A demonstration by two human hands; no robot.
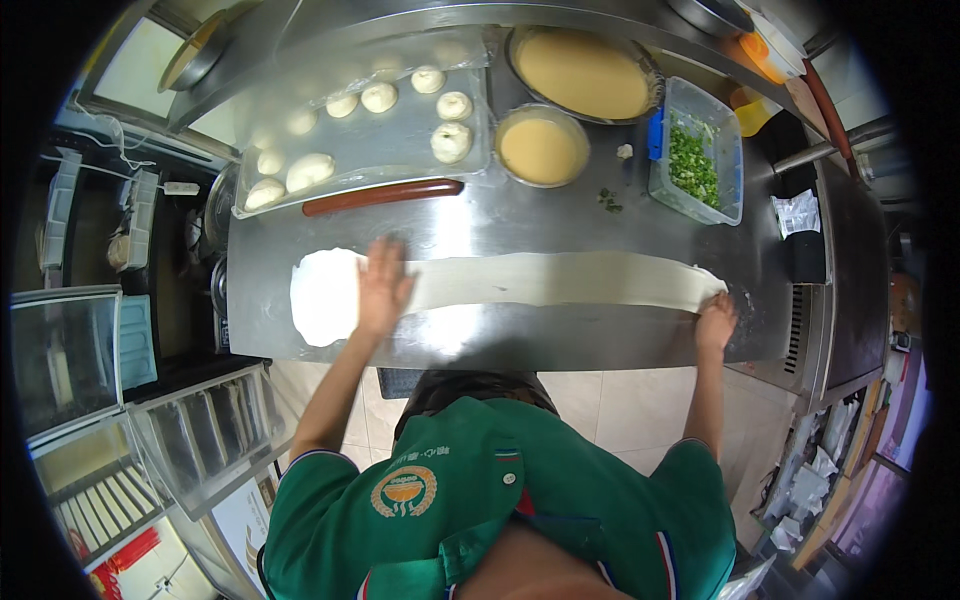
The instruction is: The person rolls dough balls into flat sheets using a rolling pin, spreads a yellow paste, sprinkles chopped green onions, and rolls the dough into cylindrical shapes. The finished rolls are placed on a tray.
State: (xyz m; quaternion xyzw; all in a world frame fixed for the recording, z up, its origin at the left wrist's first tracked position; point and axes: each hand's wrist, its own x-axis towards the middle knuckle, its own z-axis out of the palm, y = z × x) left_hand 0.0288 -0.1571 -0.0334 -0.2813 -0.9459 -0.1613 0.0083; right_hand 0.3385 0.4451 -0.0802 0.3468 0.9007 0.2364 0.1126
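A long thin sheet of dough (540, 279) stretches across the steel table, wide and rounded at its left end and narrow toward the right. My left hand (384, 285) lies over the sheet near that wide end, fingers spread and a little blurred. At the far right tip, my right hand (716, 320) is closed on the dough's edge. Behind the sheet rests a brown rolling pin (383, 197), touched by neither hand.
A clear tray (480, 125) of several dough balls stands at the back left under plastic film. Behind the sheet are a small bowl (541, 148) and a large bowl (585, 75) of yellowish batter. A plastic box (733, 190) holds chopped green onion (692, 165) at the right.
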